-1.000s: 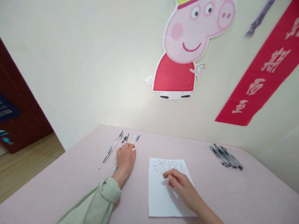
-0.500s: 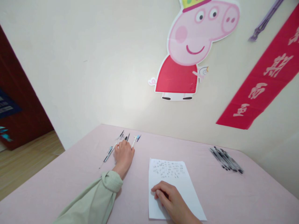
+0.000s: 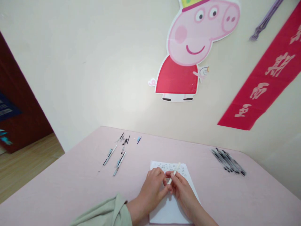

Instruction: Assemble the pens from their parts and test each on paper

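Observation:
A slim white pen (image 3: 175, 171) is held slantwise above the paper, its upper end pointing away from me. My right hand (image 3: 182, 188) pinches it between thumb and fingers. My left hand (image 3: 152, 186) meets the right one, its thumb and fingers closed around the pen's lower end; that end is partly hidden by the fingers. Under both hands lies a white sheet of paper (image 3: 162, 216) with rows of handwriting on its upper part.
On the left of the pink table (image 3: 70, 188) lie two small groups of pens (image 3: 109, 155) and pen parts (image 3: 125, 141), plus a blue piece (image 3: 139, 139). A pile of black-capped pens (image 3: 228, 161) lies at the right. The wall (image 3: 94, 78) rises behind the table.
My left hand has come from the pen parts at the left to the paper, and the white pen has left its place there. My right hand, formerly without a visible pen, now grips it.

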`<state>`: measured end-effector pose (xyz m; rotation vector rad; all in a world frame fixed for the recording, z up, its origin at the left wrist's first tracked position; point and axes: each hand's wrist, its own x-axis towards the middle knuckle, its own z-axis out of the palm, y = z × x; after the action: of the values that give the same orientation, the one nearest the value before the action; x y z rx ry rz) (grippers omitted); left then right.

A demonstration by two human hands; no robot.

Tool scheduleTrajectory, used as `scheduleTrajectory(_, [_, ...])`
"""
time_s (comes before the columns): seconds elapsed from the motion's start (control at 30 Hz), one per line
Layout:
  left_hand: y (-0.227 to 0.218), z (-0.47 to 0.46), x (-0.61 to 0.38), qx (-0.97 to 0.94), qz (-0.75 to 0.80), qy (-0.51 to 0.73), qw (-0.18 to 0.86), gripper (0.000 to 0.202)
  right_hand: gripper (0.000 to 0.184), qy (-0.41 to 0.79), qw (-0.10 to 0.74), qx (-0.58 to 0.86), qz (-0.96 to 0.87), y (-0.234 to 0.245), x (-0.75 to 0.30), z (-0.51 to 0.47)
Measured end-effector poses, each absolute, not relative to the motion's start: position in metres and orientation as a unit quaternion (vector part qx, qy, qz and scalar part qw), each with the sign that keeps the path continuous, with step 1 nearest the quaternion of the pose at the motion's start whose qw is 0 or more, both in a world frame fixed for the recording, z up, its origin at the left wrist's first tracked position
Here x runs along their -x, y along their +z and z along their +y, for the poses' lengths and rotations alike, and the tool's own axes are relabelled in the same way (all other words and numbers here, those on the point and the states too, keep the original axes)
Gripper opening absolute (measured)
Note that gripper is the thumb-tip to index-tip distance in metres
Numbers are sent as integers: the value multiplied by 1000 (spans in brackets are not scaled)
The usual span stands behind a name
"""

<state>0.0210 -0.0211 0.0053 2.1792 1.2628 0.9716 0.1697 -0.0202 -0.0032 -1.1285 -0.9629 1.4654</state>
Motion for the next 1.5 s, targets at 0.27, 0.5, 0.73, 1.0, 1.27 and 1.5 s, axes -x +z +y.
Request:
scheduleTrajectory(0.27, [7, 55, 47, -712, 651, 262, -33, 21, 34, 495, 419, 520, -556, -5, -161, -31])
scheduleTrajectory(0.5, [-9, 70, 61, -723, 667, 172, -46, 25, 37, 381, 376, 542, -648, -11, -162, -33])
scheduleTrajectory(0.73, [2, 48, 46, -759, 634, 148, -10, 21, 48, 257, 353, 599, -671, -12, -169, -34])
scheduleTrajectory(1.0, [8, 40, 42, -736, 666, 117, 29, 16, 31, 233, 333, 597, -691, -5, -168, -34])
scheduleTrajectory(1.27, [9, 40, 42, -727, 662, 175, 50, 9, 19, 249, 346, 582, -693, -3, -169, -35])
scheduleTrajectory(1.5, [7, 15, 9, -828, 465, 285, 134, 9, 39, 387, 440, 532, -612, -6, -175, -26])
